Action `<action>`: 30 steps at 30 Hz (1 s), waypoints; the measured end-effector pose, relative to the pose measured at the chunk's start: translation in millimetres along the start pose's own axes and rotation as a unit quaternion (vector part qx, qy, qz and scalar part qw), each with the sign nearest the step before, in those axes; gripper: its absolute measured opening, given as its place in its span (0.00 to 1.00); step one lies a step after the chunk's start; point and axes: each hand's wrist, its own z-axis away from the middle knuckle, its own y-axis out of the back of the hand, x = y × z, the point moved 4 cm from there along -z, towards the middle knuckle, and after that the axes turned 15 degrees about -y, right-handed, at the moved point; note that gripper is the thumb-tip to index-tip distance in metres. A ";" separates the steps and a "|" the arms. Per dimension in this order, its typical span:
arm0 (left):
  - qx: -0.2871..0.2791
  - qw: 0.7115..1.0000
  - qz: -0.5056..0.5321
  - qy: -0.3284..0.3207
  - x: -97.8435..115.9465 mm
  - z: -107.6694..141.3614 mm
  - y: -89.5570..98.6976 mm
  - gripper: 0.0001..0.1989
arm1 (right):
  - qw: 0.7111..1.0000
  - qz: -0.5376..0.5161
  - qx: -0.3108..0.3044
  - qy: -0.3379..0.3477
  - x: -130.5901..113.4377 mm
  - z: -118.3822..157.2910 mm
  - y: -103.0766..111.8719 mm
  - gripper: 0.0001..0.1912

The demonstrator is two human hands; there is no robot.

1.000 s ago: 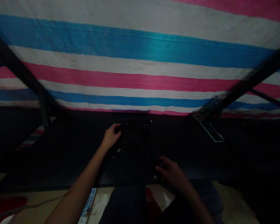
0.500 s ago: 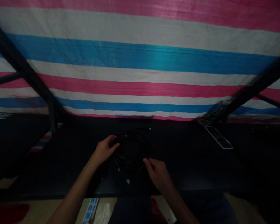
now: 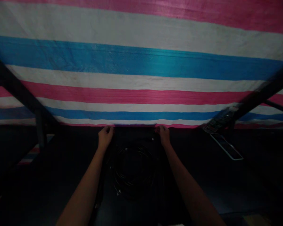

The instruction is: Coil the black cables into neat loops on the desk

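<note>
Cable coil (image 3: 124, 181) lower centre. Left hand (image 3: 106, 136), right hand (image 3: 164, 135) apart beyond it, grip unclear. Likely two-handed positioning near striped sheet (image 3: 136, 96); next move calls for even handling.

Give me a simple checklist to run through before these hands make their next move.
1. Cable coil free of both hands: ok; it lies on the dark tabletop, between the forearms.
2. Left hand's grip: cannot tell; its fingertips are near the striped sheet's foot, in shadow.
3. Right hand's grip: cannot tell, same reason.
4. Pale tips all within the coil: not ok; one sits beyond it, near the right hand.
5. Phone away from the right arm: ok.
</note>
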 end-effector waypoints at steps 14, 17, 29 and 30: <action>-0.075 0.997 -0.007 0.008 9.3 6.3 -11.8 0.22 | 0.988 0.059 -0.129 0.068 0.5 3.6 -15.9 0.23; -0.085 0.996 -0.020 0.004 8.9 6.6 -11.4 0.22 | 0.985 0.065 -0.135 0.086 -2.7 6.4 -16.9 0.21; -0.104 0.994 -0.031 -0.008 5.0 6.0 -13.8 0.22 | 0.968 0.061 -0.218 0.105 -9.2 57.6 -49.8 0.24; -0.106 0.994 -0.031 -0.005 3.6 6.0 -14.2 0.23 | 0.963 0.062 -0.246 0.093 -8.0 59.8 -52.8 0.24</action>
